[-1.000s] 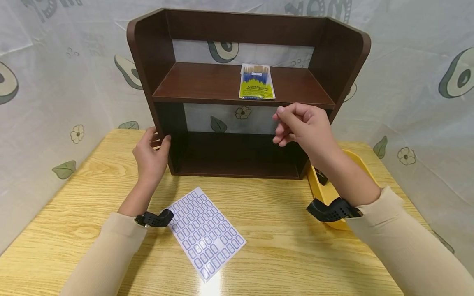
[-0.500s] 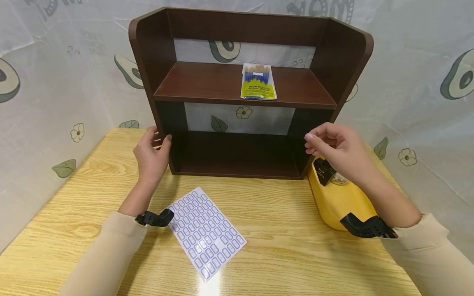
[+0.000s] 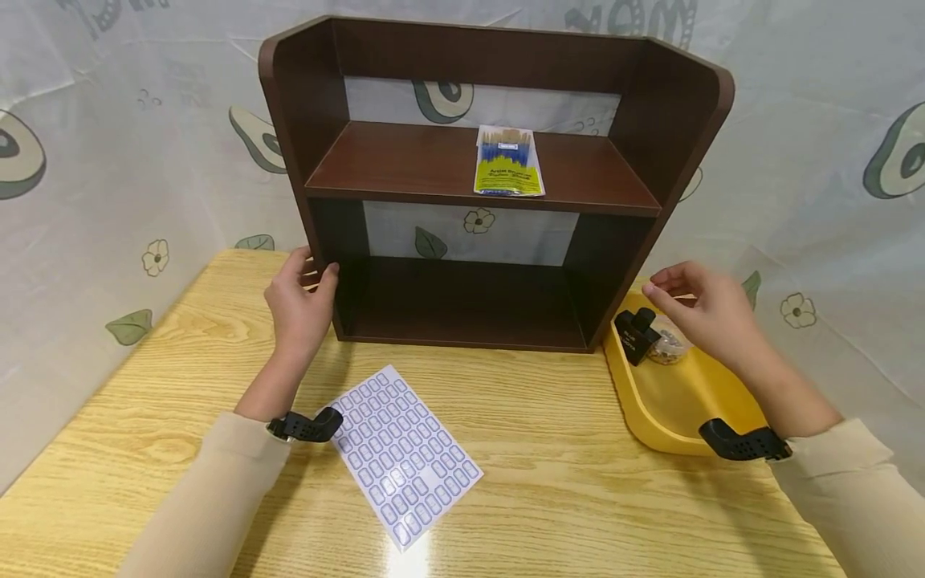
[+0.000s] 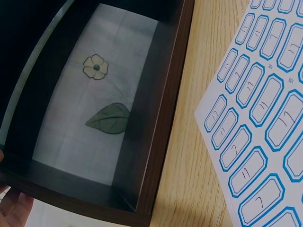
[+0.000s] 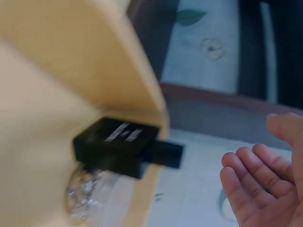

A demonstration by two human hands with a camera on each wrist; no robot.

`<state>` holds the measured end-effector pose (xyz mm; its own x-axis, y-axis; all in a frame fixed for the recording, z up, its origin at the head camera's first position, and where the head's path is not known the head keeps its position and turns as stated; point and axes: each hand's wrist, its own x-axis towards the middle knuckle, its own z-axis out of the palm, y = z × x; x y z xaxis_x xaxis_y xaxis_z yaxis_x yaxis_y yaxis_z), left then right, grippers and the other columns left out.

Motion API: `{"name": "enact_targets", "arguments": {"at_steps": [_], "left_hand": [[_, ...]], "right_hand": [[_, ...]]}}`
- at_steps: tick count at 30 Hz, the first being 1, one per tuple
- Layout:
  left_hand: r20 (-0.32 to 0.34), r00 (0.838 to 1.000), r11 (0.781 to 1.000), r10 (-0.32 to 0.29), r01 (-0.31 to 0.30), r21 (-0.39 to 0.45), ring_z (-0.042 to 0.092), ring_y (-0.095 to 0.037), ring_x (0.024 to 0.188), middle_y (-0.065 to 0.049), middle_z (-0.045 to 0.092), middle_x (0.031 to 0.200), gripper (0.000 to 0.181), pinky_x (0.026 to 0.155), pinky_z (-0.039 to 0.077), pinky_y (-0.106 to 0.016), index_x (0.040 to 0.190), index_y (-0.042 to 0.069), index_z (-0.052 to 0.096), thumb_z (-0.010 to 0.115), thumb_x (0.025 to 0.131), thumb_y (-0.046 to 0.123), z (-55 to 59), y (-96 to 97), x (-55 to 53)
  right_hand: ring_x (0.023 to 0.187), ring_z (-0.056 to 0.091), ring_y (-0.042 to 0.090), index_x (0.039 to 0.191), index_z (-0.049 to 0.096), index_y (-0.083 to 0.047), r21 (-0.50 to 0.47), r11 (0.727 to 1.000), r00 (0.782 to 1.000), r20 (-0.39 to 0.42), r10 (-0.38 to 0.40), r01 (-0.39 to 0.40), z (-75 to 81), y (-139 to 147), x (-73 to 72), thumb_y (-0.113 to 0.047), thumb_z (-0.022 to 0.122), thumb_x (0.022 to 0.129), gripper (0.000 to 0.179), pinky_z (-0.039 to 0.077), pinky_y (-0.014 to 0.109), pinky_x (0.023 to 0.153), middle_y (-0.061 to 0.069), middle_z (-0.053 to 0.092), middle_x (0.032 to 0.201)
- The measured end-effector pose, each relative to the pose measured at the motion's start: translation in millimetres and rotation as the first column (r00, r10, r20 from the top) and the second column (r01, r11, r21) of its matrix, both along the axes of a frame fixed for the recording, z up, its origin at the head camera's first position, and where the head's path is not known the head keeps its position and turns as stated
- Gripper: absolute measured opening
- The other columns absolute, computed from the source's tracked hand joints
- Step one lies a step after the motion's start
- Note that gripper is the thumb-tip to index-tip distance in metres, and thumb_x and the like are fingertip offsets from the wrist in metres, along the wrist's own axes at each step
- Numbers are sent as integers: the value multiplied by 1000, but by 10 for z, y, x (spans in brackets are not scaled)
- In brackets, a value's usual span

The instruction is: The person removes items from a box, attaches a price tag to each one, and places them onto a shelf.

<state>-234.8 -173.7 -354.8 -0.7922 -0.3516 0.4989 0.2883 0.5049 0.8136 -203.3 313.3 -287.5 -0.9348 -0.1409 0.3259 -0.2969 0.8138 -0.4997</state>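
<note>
My left hand (image 3: 298, 309) grips the left side panel of a dark brown two-tier shelf (image 3: 462, 199), thumb on the inner face and fingers around the outside. In the left wrist view only some fingertips (image 4: 18, 208) show at the panel's edge. My right hand (image 3: 711, 313) hovers over a yellow bin (image 3: 643, 421), its fingers loosely bent and holding nothing. Beneath it in the bin are a black bottle (image 3: 636, 335) and a clear round container (image 3: 670, 343) of small shiny pieces. A pack of artist brushes (image 3: 508, 170), bearing a small white label (image 3: 508, 146), lies on the middle shelf board.
A sheet of blue-framed labels (image 3: 405, 457) lies on the wooden table (image 3: 535, 466) in front of the shelf, with one label gone from it. Handwritten marks show on the labels in the left wrist view. A patterned cloth (image 3: 817, 201) hangs behind and at both sides.
My right hand has moved right and down, from in front of the shelf to above the yellow bin, uncovering the bottle and container. The left hand keeps its grip on the panel.
</note>
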Motion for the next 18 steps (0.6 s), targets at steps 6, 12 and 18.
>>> {"name": "enact_targets", "arguments": {"at_steps": [6,12,18], "left_hand": [[5,1000,1000,0,0,6,75,-42,106,-25,74,118,27,94,62,-54,127,2,68,65,101,13,-1,-2,3],[8,1000,1000,3,-3,9,75,-42,106,-25,74,119,28,95,62,-55,127,3,68,65,102,13,1,-1,3],[9,1000,1000,2,-2,10,75,-42,107,-25,74,120,28,96,62,-55,128,3,68,65,102,13,-3,2,4]], "right_hand": [[100,70,36,123,62,7,72,997,993,116,-7,-1,-152,121,-101,-30,67,103,43,48,7,76,30,70,115],[110,65,42,131,55,10,127,992,963,266,-45,12,-235,195,-186,-38,68,102,58,47,14,74,30,65,121],[106,65,40,129,54,13,130,991,950,313,-6,-36,-317,242,-230,-26,74,99,53,47,13,73,30,65,115]]}}
